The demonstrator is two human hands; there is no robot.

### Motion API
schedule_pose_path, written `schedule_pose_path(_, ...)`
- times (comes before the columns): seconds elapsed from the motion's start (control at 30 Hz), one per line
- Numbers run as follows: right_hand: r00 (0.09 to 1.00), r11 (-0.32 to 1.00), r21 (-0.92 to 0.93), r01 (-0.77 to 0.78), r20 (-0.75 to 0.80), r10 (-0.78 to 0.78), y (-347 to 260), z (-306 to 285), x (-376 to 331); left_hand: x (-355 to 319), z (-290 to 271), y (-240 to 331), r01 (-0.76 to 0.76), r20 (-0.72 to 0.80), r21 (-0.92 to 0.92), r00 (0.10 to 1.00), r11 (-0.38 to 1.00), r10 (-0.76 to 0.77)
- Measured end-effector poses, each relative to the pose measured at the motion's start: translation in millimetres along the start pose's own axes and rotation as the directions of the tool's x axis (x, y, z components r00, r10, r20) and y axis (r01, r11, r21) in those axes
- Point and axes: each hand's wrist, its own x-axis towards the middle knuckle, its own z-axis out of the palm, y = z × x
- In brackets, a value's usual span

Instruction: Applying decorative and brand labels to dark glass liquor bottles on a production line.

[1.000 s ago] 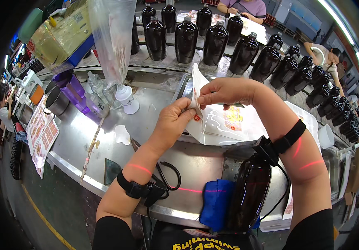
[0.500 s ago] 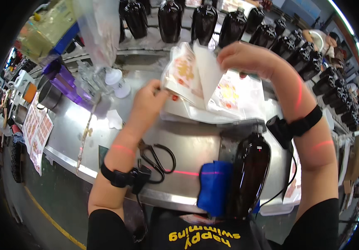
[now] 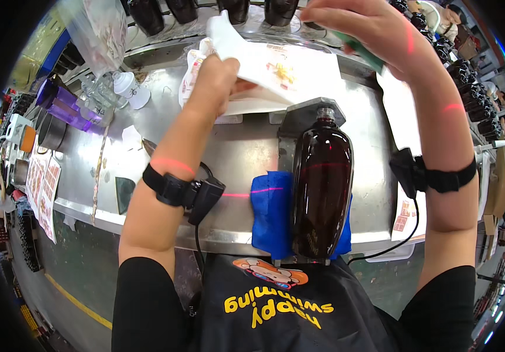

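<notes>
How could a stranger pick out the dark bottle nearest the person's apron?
Find the near edge of the metal table, by the black apron. There, a glossy dark brown bottle points its neck away from the apron. Unlike the bottles along the far side, it sits alone, with blue cloth on both sides.

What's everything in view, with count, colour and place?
Table: one, steel grey, centre.
Cloth: one, blue, near edge.
Big bottle: one, brown, on cloth.
Plate: one, grey, behind big bottle.
Other bottles: many, dark, back and right.
Printed sheets: several, white, back and sides.
Loose sheet: one, white, at left hand.
Green piece: one, green, under right hand.
Glass bottles: several, clear, left.
Jar: one, white, beside them.
Jug: one, purple, left.
Pot: one, metallic, far left.
Bag: one, clear, upper left.
Co-worker: one, light top, upper right.
Armbands: two, black, forearms.
Apron: one, black, bottom.
Sleeves: two, black, bottom.
Left hand: one, bare, upper centre.
Right hand: one, bare, upper right.
</notes>
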Motion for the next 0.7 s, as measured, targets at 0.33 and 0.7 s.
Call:
schedule_pose_path(0.33,0.961,0.952,0.297,-0.073,-0.233,0.146,86,-10,-91,-1,12,33,-0.047,-0.093,-0.767,0.995,0.639,-0.038)
schedule_pose_path(0.7,0.966,0.906,0.413,-0.090,-0.186,0.180,118,-5,-112,-153,-240,57,-0.263,-0.262,0.113,0.922,0.958,0.284)
